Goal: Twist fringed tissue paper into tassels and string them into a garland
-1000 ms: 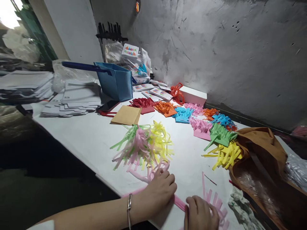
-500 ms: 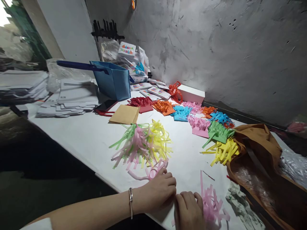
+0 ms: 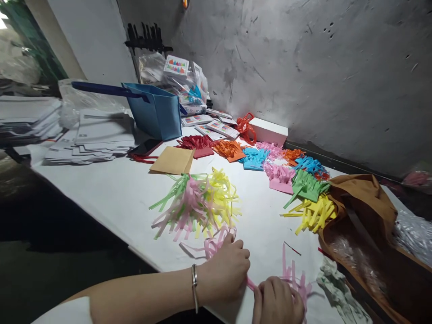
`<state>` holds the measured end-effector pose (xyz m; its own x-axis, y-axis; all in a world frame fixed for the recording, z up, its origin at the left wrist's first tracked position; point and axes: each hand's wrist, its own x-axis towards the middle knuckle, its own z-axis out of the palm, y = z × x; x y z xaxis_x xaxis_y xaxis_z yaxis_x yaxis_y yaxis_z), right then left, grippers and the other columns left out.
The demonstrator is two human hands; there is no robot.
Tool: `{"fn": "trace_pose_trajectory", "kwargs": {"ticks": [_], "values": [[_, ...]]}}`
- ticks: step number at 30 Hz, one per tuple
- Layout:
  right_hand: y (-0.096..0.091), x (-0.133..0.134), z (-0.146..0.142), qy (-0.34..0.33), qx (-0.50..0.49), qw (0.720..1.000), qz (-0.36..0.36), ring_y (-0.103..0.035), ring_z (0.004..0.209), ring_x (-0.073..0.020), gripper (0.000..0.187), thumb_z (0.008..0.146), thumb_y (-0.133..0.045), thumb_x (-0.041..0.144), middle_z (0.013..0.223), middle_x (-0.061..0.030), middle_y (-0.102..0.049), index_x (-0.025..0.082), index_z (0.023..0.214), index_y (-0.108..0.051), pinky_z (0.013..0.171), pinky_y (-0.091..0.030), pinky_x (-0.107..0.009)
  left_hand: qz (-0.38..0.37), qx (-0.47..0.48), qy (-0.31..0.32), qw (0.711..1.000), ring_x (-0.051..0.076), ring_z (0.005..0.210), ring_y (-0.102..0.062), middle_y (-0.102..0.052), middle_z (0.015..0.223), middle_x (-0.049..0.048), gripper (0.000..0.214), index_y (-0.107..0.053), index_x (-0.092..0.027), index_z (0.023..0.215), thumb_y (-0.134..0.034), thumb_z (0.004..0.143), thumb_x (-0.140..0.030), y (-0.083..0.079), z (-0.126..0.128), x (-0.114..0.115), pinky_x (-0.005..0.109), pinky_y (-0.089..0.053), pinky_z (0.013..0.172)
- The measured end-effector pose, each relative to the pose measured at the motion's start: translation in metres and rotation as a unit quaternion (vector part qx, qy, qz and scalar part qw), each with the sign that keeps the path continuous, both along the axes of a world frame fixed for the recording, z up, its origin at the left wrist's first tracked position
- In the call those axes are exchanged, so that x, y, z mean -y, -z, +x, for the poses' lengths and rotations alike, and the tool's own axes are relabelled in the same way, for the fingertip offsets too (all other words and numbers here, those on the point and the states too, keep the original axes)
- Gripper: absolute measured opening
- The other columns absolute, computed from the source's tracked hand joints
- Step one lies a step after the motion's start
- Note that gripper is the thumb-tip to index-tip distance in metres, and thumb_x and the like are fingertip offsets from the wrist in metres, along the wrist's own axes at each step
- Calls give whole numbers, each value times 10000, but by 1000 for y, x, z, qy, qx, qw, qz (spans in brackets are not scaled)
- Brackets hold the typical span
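Fingers closed, my left hand (image 3: 227, 269) grips one end of a pink paper tassel, whose loose fringe (image 3: 216, 243) spreads out past the knuckles. My right hand (image 3: 278, 300), also closed, holds the tassel's other side, and more pink strips (image 3: 297, 281) fan out to its right. Between the two hands runs a short, narrow twisted pink stretch (image 3: 250, 283). Just beyond my left hand lies a heap of finished-looking tassels in pink (image 3: 194, 198), green (image 3: 175, 193) and yellow (image 3: 224, 195). My fingertips are partly hidden.
Folded fringed paper in red (image 3: 195, 143), orange (image 3: 229, 150), blue (image 3: 254, 158), green (image 3: 308, 184) and yellow (image 3: 317, 211) lies across the back. A brown bag (image 3: 357, 198) sits right. A blue felt bag (image 3: 157, 112), a tan envelope (image 3: 173, 159) and paper stacks (image 3: 101, 130) stand left.
My right hand has moved slightly right, away from my left hand. A twisted pink stretch now shows between them. The view has shifted a little.
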<state>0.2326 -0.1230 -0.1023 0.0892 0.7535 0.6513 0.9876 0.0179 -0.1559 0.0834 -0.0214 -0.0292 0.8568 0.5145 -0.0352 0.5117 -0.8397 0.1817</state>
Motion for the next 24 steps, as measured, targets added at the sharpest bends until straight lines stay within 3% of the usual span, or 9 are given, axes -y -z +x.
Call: {"fn": "trace_pose_trajectory", "kwargs": {"ticks": [3, 8, 11, 13, 16, 18, 22, 24], "values": [[-5, -3, -4, 22, 15, 999, -37, -581, 715, -249, 202, 912, -463, 207, 716, -27, -631, 242, 738, -559, 808, -321, -460, 55, 16, 25, 998, 252, 799, -532, -627, 751, 51, 129, -639, -158, 717, -709, 767, -254, -3, 5, 0, 560, -332, 898], [4, -5, -1, -119, 6, 992, 47, -613, 737, -188, 267, 884, -387, 67, 798, -27, -673, 224, 828, -595, 896, -381, -410, 180, 90, 160, 966, 210, 764, -483, -587, 687, 8, 200, -624, -181, 669, -700, 854, -201, 6, -5, 10, 520, -292, 951], [9, -3, 0, -151, 6, 985, 78, -632, 750, -183, 250, 888, -407, 79, 827, -29, -680, 217, 867, -614, 939, -380, -424, 210, 98, 183, 955, 203, 757, -472, -585, 691, 14, 200, -633, -171, 668, -732, 836, -216, 12, -7, 12, 495, -315, 935], [7, -2, -2, -145, 5, 988, 55, -627, 758, -190, 251, 894, -403, 75, 823, -27, -666, 216, 874, -610, 962, -365, -442, 202, 94, 183, 957, 207, 768, -489, -598, 709, 29, 186, -632, -161, 684, -709, 848, -199, 13, -3, 9, 463, -354, 876], [-3, -4, -6, -127, 16, 992, 9, -604, 754, -197, 265, 889, -397, 48, 775, -18, -632, 218, 839, -594, 989, -345, -467, 65, 95, 111, 987, 221, 793, -539, -638, 736, 69, 178, -631, -144, 661, -692, 828, -150, 9, 4, -1, 409, -385, 787], [-12, -4, -6, -136, 31, 990, 2, -597, 739, -184, 257, 894, -411, 42, 737, -10, -618, 212, 808, -584, 1006, -345, -476, -43, 103, 53, 992, 222, 800, -575, -666, 756, 80, 152, -649, -133, 651, -694, 796, -126, 4, 3, -5, 381, -402, 777], [-37, 4, 7, -197, 101, 972, 81, -664, 842, -191, 187, 923, -483, 61, 832, -46, -702, 164, 919, -638, 1045, -350, -507, -157, 133, 50, 977, 132, 761, -633, -716, 855, 23, 105, -731, -165, 878, -628, 896, -171, -6, -11, -2, 236, -450, 704], [-55, 10, 16, -231, 160, 952, 123, -693, 888, -201, 150, 919, -550, 94, 893, -53, -735, 156, 984, -670, 1056, -359, -499, -301, 174, 35, 937, 101, 712, -622, -702, 814, -9, 151, -721, -167, 928, -627, 928, -286, -13, -18, 4, 187, -451, 644]]}}
